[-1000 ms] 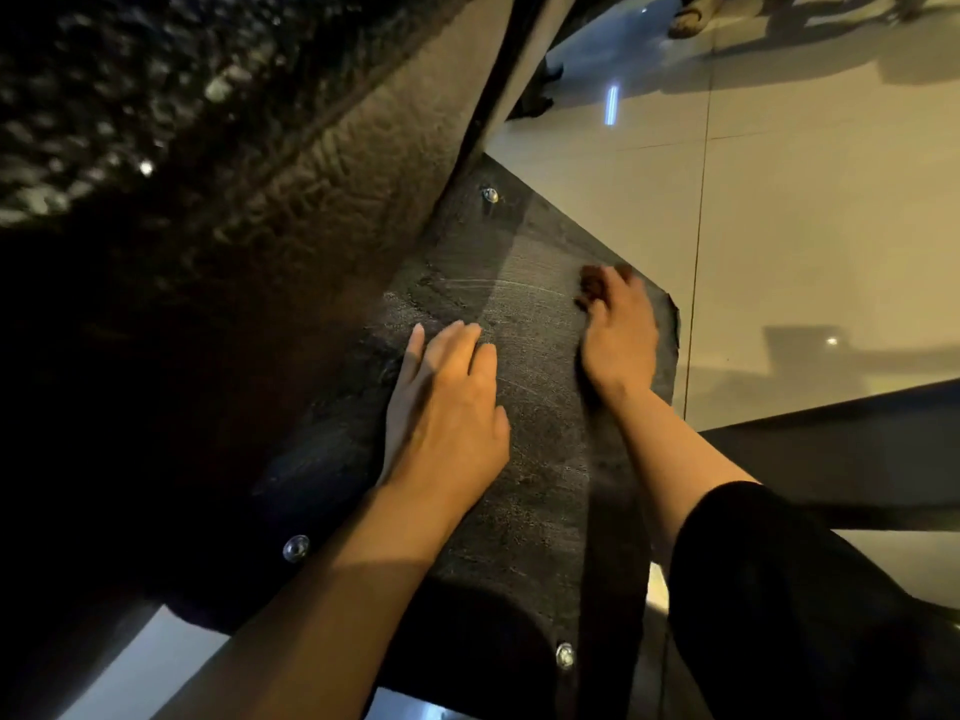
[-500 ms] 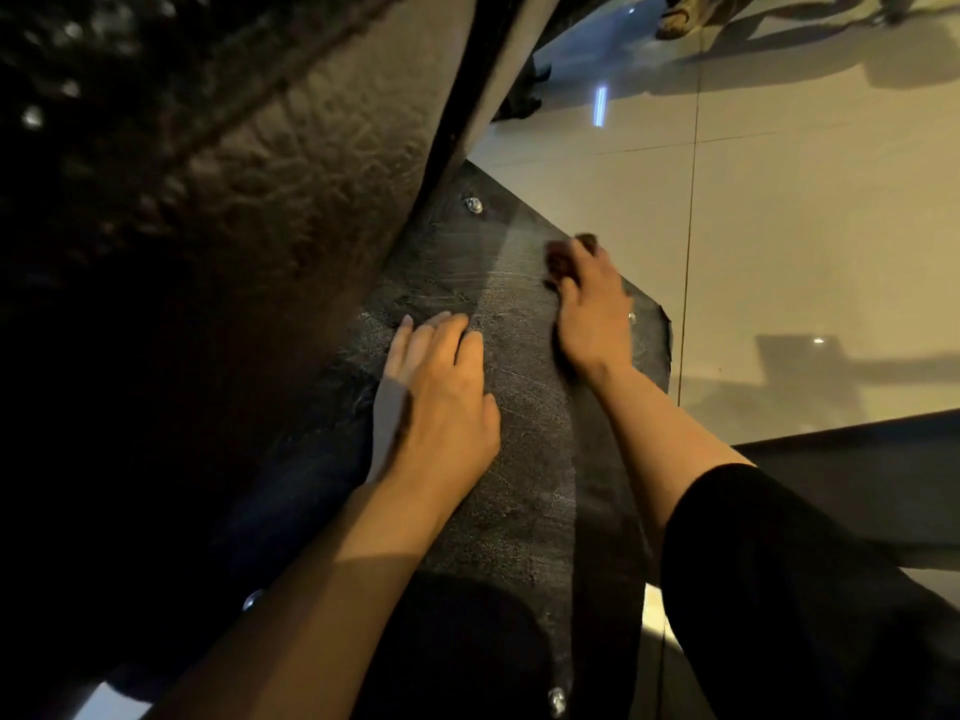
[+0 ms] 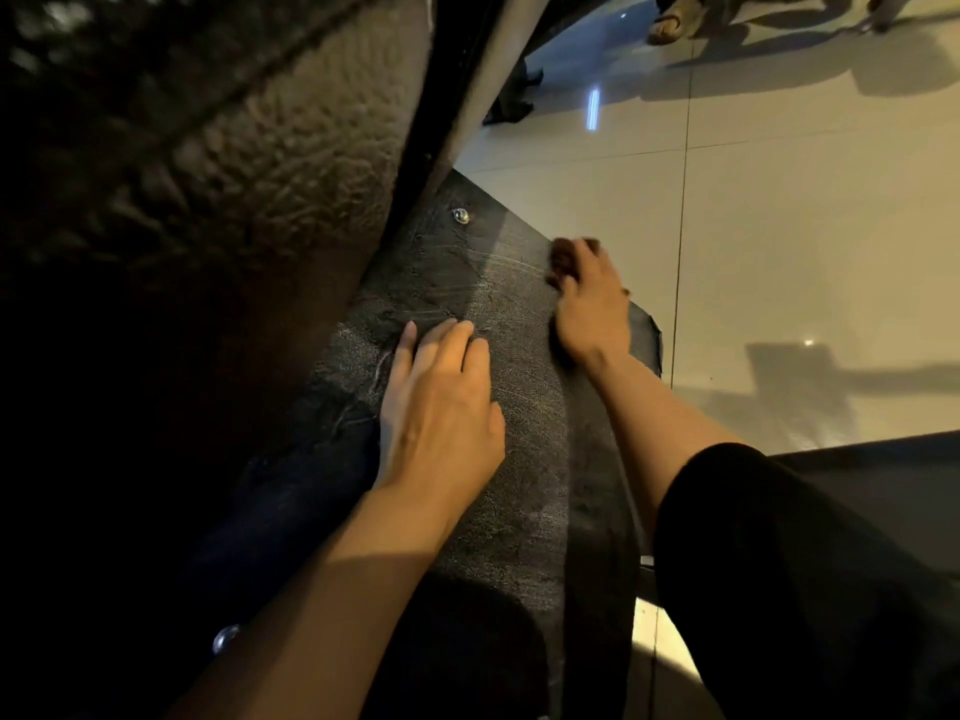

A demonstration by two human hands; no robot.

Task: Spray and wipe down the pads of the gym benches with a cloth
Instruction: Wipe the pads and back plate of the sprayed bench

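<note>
Two hands on one dark flat panel (image 3: 519,459) of the bench. Left hand (image 3: 441,402) lies flat near the panel's middle, fingers straight and together, palm down, holding nothing. Right hand (image 3: 589,304) at the panel's far right edge, fingers curled over one dark brown cloth (image 3: 563,259), pressing it to the surface; most of the cloth is hidden under the fingers. Two shiny bolts visible: one (image 3: 460,215) at far corner, one (image 3: 225,638) at near left edge. One textured pad (image 3: 234,148) rises at left. Tiled floor (image 3: 805,226) beyond.
</note>
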